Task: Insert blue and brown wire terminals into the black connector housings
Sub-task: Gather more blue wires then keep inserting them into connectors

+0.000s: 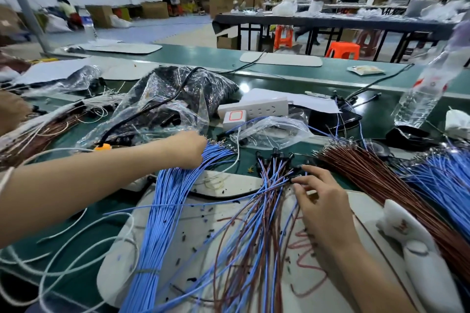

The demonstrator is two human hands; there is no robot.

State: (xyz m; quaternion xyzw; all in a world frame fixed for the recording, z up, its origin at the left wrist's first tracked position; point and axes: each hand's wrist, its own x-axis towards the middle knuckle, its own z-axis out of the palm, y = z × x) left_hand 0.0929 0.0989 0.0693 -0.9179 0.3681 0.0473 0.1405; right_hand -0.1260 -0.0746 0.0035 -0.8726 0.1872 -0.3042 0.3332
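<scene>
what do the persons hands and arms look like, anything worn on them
The left hand and right hand are bare: no gloves, and no rings on the fingers that show. Both forearms are uncovered as far as the picture's edge, with no sleeves or watch. A thin white band crosses the left forearm at the left edge; I cannot tell if it is a wrist strap or a loose cord.

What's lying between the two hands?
In the head view, between the left hand and right hand lie a thin white cable and black housings on blue and brown wires.
</scene>
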